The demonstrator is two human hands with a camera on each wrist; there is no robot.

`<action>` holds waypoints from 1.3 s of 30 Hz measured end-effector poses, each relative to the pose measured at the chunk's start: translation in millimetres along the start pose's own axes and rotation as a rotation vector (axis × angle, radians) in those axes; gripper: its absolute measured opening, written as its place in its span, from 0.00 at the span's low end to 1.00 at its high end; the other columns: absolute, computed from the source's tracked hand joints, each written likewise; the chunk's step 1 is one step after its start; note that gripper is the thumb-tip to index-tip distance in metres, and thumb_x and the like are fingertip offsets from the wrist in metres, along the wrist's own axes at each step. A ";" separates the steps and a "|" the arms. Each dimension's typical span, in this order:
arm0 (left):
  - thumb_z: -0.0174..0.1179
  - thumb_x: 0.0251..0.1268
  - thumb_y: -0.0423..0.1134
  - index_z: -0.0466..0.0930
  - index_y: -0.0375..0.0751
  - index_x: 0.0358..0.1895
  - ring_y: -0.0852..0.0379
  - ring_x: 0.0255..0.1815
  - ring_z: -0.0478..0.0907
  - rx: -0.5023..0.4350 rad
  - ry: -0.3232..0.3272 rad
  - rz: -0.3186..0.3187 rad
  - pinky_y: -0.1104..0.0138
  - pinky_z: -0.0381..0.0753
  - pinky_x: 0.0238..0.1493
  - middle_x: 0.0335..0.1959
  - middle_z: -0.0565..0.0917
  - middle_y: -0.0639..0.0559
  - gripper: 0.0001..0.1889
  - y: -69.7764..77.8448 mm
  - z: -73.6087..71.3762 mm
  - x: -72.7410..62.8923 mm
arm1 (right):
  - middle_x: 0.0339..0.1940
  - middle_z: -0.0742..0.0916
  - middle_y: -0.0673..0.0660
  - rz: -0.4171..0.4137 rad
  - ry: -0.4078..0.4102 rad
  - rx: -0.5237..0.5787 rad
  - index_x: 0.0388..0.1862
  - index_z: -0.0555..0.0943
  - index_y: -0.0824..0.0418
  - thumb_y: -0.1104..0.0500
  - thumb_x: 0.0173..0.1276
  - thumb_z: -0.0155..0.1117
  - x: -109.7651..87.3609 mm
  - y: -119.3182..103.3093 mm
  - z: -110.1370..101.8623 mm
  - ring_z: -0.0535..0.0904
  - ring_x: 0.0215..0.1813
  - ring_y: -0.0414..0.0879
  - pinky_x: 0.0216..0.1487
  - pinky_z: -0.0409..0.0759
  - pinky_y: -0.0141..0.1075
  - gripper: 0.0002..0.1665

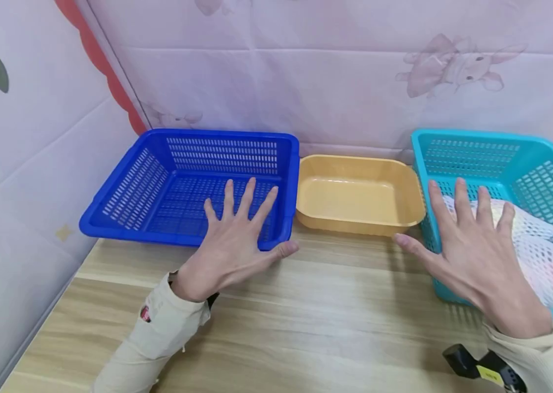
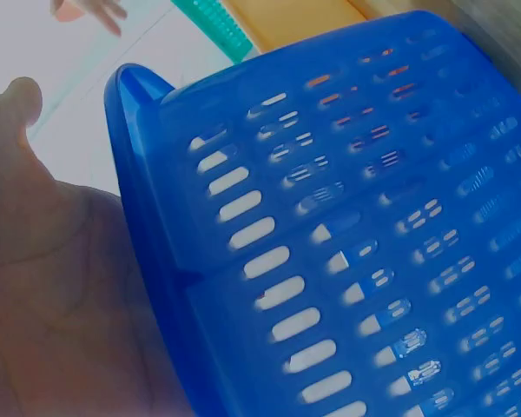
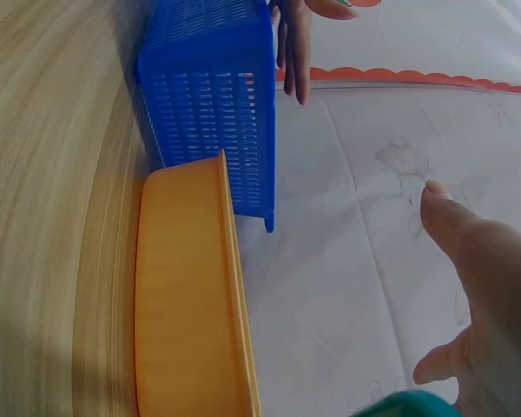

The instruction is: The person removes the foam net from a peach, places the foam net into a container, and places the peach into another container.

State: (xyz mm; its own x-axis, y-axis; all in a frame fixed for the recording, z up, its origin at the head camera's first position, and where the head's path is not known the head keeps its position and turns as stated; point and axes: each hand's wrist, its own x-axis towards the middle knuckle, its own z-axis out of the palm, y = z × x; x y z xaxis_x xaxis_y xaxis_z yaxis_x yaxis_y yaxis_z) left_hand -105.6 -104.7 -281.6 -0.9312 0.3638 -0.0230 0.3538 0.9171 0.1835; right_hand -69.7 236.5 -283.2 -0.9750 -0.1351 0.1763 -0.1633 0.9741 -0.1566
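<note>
My left hand (image 1: 234, 234) is spread flat over the front right corner of a blue basket (image 1: 124, 232), fingers straight and holding nothing. In the left wrist view, the palm (image 2: 61, 287) shows beside the slotted blue wall. My right hand (image 1: 478, 256) is spread likewise over the left side of a teal basket (image 1: 492, 139), its thumb pointing toward a yellow tray (image 1: 355, 196). White mesh items (image 1: 551, 262), with some pink showing through, lie inside the teal basket, partly hidden by that hand. The right wrist view shows the right hand (image 3: 495, 295) with its fingers extended.
Between the two baskets stands the yellow tray, close against both. All three rest on a wood-grain table (image 1: 306, 322). Behind them hangs a pale printed cloth (image 1: 306, 82), and another cloth wall (image 1: 26, 164) rises on the left. A black wrist device (image 1: 482, 368) sits by the right sleeve.
</note>
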 end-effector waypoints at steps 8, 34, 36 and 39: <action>0.37 0.57 0.80 0.36 0.62 0.78 0.36 0.75 0.22 -0.022 0.018 0.029 0.30 0.32 0.65 0.79 0.35 0.44 0.49 12.1 4.4 1.7 | 0.75 0.47 0.76 0.012 -0.006 0.001 0.79 0.37 0.52 0.29 0.66 0.49 -3.1 2.8 -2.7 0.38 0.71 0.79 0.63 0.22 0.71 0.56; 0.40 0.74 0.60 0.75 0.38 0.55 0.50 0.54 0.73 0.019 0.285 0.393 0.63 0.69 0.61 0.52 0.76 0.45 0.29 139.5 25.0 37.8 | 0.62 0.66 0.83 0.150 -0.072 -0.090 0.72 0.51 0.77 0.39 0.62 0.66 -19.0 67.0 -19.6 0.63 0.57 0.82 0.52 0.63 0.70 0.59; 0.39 0.73 0.61 0.76 0.39 0.54 0.52 0.50 0.74 0.046 0.278 0.393 0.64 0.73 0.55 0.48 0.77 0.47 0.30 146.9 28.5 41.1 | 0.61 0.67 0.84 0.154 -0.072 -0.099 0.72 0.51 0.78 0.38 0.62 0.66 -20.3 69.9 -18.6 0.63 0.57 0.82 0.52 0.63 0.70 0.59; 0.38 0.73 0.63 0.77 0.39 0.51 0.55 0.43 0.73 0.077 0.249 0.395 0.67 0.74 0.45 0.43 0.76 0.49 0.31 158.1 35.2 45.8 | 0.60 0.67 0.84 0.135 -0.075 -0.095 0.70 0.53 0.80 0.40 0.62 0.66 -19.6 74.1 -17.6 0.65 0.55 0.81 0.50 0.65 0.70 0.58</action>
State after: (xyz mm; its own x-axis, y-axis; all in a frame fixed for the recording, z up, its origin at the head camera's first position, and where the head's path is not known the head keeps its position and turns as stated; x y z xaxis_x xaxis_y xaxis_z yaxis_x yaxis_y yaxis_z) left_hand -89.2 62.7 -288.2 -0.7136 0.6455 0.2723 0.6816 0.7296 0.0567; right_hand -60.0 314.5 -281.2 -0.9962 -0.0114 0.0860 -0.0185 0.9965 -0.0812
